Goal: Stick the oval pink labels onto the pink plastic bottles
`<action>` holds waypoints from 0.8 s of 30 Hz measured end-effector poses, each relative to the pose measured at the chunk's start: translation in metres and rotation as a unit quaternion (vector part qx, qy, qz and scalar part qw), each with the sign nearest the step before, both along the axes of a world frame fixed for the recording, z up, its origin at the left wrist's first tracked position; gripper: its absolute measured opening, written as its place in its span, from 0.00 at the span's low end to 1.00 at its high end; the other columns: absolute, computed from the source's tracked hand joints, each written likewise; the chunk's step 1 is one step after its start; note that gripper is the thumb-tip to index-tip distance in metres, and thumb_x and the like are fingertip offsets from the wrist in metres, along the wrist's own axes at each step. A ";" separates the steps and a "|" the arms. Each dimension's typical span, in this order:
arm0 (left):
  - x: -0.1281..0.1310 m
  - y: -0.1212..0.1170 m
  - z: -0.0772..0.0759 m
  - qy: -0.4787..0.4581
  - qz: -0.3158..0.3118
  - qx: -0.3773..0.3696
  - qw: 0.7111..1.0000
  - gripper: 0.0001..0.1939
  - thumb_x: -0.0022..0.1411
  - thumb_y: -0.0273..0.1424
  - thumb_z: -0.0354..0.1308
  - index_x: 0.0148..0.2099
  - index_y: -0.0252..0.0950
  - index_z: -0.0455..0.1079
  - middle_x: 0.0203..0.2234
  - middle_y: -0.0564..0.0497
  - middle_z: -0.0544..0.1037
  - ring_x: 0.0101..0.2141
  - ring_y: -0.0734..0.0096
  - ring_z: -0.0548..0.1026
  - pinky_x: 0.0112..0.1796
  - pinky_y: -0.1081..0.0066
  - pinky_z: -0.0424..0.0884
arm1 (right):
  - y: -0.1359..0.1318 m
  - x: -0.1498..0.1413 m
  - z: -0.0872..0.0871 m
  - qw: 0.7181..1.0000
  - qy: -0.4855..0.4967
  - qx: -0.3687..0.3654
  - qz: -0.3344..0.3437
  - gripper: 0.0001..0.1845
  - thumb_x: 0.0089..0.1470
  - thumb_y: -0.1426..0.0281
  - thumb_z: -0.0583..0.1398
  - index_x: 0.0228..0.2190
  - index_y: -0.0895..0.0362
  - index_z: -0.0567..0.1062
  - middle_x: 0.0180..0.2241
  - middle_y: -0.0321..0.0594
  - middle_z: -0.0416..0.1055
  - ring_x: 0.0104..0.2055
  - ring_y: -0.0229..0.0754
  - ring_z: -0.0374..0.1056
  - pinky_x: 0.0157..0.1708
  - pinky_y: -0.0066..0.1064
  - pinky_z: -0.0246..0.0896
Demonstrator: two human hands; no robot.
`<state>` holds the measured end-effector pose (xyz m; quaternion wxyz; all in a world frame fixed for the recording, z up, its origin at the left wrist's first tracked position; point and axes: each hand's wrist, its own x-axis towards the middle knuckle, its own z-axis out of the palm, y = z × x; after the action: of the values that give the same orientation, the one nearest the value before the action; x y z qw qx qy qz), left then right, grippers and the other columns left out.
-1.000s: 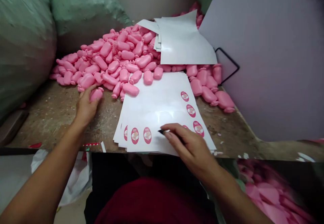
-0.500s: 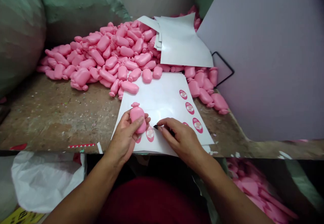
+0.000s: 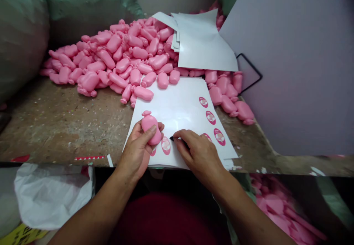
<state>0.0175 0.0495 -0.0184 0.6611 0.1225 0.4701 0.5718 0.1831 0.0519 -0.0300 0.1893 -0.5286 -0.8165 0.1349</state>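
Since the earlier frame, the left hand [image 3: 135, 149] has come away from the edge of the heap and across to the paper, carrying a pink plastic bottle [image 3: 151, 128] with it. Its forearm rises from the lower left, with the wrist bent just past the front edge of the tabletop [image 3: 55, 130], a worn, speckled brown surface. The fingers and thumb are clenched firmly around the bottle's plump body. The bottle is tilted, neck up and to the left, over the lower left of a white sheet of oval pink labels [image 3: 177, 116]. Whether it touches the paper cannot be told.

The right hand [image 3: 197, 152] reaches in from the lower right, back uppermost and fingers curled downward and to the left. Its grip is closed on a small black-tipped implement [image 3: 172, 138], mostly hidden by the fingers, with the tip showing just beside the bottle. The hand lies over the sheet's lower edge, close to a row of oval pink labels [image 3: 211, 121].

Behind the sheet lies a large heap of matching pink plastic bottles [image 3: 118, 58], with loose white sheets [image 3: 206, 42] resting on it. A white plastic bag [image 3: 52, 197] sits below the tabletop at left, and large pale green sacks [image 3: 19, 38] bulge beside the heap.
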 end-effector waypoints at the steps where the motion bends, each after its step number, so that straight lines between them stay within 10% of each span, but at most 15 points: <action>1: 0.000 0.000 0.000 0.001 0.001 -0.003 1.000 0.21 0.59 0.24 0.63 0.55 0.39 0.68 0.36 0.48 0.81 0.44 0.66 0.79 0.51 0.64 0.71 | 0.000 0.000 0.000 1.000 0.003 0.000 -0.001 0.11 0.65 0.71 0.52 0.37 0.56 0.75 0.34 0.41 0.79 0.31 0.44 0.71 0.33 0.35 0.53; 24: -0.004 0.005 0.001 -0.033 0.007 -0.032 0.999 0.14 0.59 0.24 0.62 0.48 0.37 0.69 0.38 0.48 0.80 0.46 0.68 0.78 0.52 0.66 0.71 | 0.006 -0.003 0.003 1.000 0.009 -0.018 -0.017 0.11 0.62 0.70 0.52 0.34 0.54 0.75 0.29 0.40 0.78 0.28 0.43 0.71 0.30 0.33 0.52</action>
<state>0.0137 0.0548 -0.0172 0.6760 0.0788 0.4670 0.5645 0.1804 0.0577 -0.0268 0.1896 -0.5448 -0.8027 0.1514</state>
